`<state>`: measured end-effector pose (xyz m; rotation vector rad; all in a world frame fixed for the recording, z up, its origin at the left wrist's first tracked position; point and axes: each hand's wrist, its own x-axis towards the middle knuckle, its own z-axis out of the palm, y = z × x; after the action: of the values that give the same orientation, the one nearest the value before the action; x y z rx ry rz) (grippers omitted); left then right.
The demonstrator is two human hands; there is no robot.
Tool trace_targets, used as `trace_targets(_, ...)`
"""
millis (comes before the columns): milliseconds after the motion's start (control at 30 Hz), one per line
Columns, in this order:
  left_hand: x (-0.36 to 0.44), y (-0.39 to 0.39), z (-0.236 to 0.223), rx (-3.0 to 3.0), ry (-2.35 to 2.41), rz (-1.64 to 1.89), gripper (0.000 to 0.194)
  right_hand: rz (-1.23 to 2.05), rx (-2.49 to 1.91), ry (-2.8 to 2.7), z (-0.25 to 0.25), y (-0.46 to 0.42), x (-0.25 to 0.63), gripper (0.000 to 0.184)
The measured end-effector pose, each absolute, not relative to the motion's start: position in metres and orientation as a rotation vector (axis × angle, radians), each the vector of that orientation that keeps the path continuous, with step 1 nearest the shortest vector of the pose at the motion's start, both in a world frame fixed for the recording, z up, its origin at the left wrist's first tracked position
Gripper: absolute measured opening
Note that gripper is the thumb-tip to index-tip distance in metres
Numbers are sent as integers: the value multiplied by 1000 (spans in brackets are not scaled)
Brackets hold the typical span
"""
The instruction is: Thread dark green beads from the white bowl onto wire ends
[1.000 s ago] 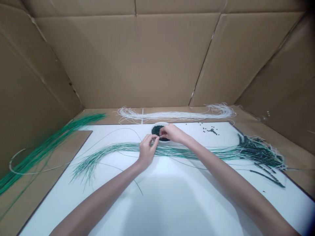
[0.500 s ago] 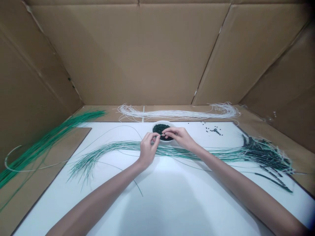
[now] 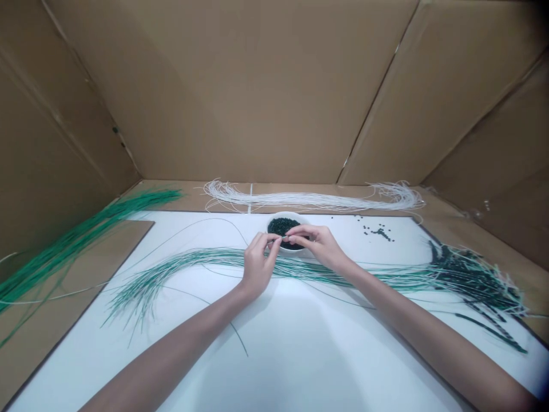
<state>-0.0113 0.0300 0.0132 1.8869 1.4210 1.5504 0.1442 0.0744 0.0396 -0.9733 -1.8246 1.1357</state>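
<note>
My left hand (image 3: 257, 264) pinches the tip of a thin green wire (image 3: 206, 229) just in front of a small white bowl (image 3: 300, 250) of dark green beads. My right hand (image 3: 316, 243) meets it at the bowl's near rim, its fingertips pinched on a small dark bead at the wire's tip. The two hands touch at the fingertips. A long bundle of green-and-white wires (image 3: 180, 268) lies across the white board (image 3: 300, 355) under both wrists.
Beaded wire ends pile up at the right (image 3: 472, 274). Loose beads (image 3: 377, 230) lie right of the bowl. A white wire bundle (image 3: 313, 200) runs along the back, a green bundle (image 3: 81, 237) at the left. Cardboard walls (image 3: 257, 86) enclose the space.
Both hands stayed pinched together at the bowl. My right fingertips drew slightly nearer the left hand. The view drifted a little, shifting the scene.
</note>
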Motion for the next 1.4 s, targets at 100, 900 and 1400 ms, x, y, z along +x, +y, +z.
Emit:
trace_targets(100,-11,30,13,1897,1414,1559,14,1150,-985,-1792,43,72,144,20)
trace_targets(900,-11,28,13,1917,1399,1600,12,1192,-1014,-1720,43,69,144,19)
trace_targets(1400,-11,28,14,1959,1383,1553,12,1163,-1026,-1691,41,69,144,19)
